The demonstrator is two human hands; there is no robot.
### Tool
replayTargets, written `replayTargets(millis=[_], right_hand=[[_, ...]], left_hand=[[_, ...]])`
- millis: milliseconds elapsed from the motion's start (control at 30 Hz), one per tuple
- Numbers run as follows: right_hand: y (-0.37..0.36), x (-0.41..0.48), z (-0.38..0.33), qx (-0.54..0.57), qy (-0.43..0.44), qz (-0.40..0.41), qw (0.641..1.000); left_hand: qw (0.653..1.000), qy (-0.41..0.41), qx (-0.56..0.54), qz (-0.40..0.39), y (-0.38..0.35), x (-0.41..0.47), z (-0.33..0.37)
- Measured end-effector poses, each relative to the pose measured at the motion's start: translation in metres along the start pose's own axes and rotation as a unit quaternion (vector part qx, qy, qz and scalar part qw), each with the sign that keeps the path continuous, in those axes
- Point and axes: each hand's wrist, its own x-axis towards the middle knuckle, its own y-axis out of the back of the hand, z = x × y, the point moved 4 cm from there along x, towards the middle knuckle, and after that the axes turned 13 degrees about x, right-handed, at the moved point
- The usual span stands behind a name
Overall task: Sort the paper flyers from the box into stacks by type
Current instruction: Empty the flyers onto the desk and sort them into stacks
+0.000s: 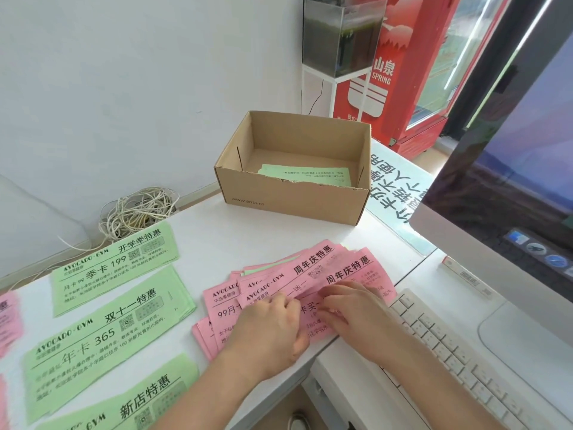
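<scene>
The fanned pink flyers (pixel 341 265) lie directly under the grip, their long axis rising rightward. The left hand (pixel 269 327) pinches their near edge while the right hand (pixel 356 311) presses open-fingered. The green stacks (pixel 108 330) lie leftward, nearer the left hand.

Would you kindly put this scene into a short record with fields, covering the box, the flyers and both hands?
box: cardboard box, open, at the back of the desk
left in box: at least one green flyer on its floor
sorted: three green stacks at left, headlines differ; pink paper at the far left edge
in work: pink flyers, fanned out near the desk's front edge
left hand: on the pink flyers, grip unclear
right hand: on the pink flyers, grip unclear
nearby: keyboard at right
</scene>
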Motion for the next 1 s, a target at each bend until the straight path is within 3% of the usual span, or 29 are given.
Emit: replayTargets(millis=[167, 333, 400, 467, 533, 600, 767, 867, 1000], right_hand=[[0.006, -0.008, 0.006, -0.019, -0.019, -0.043, 0.999], [0.042, -0.018, 0.017, 0.003, -0.064, 0.083, 0.994], [0.055, -0.021, 0.022, 0.036, -0.061, 0.156, 0.985], [0.052, -0.023, 0.024, 0.052, -0.069, 0.155, 0.984], [0.041, -0.024, 0.021, 0.022, -0.046, 0.166, 0.985], [0.033, -0.025, 0.016, 0.013, -0.016, 0.190, 0.981], [0.020, -0.016, 0.020, -0.039, 0.022, 0.164, 0.986], [0.017, -0.012, 0.016, -0.058, 0.044, 0.156, 0.985], [0.018, -0.004, 0.001, -0.034, 0.093, 0.178, 0.979]], left_hand=[[0.999, -0.011, 0.040, -0.024, 0.001, 0.002, 0.011], [0.998, -0.051, 0.011, 0.023, -0.008, 0.001, 0.002], [0.993, -0.017, -0.076, 0.087, -0.009, -0.001, -0.010], [0.965, 0.052, -0.224, 0.126, -0.006, -0.005, -0.030], [0.938, 0.099, -0.301, 0.143, -0.009, -0.007, -0.043], [0.939, 0.085, -0.290, 0.165, -0.008, -0.008, -0.044], [0.969, 0.044, -0.194, 0.147, -0.016, -0.005, -0.035], [0.981, 0.015, -0.084, 0.174, -0.001, -0.007, -0.024], [0.990, -0.039, -0.019, 0.132, -0.002, 0.001, -0.001]])
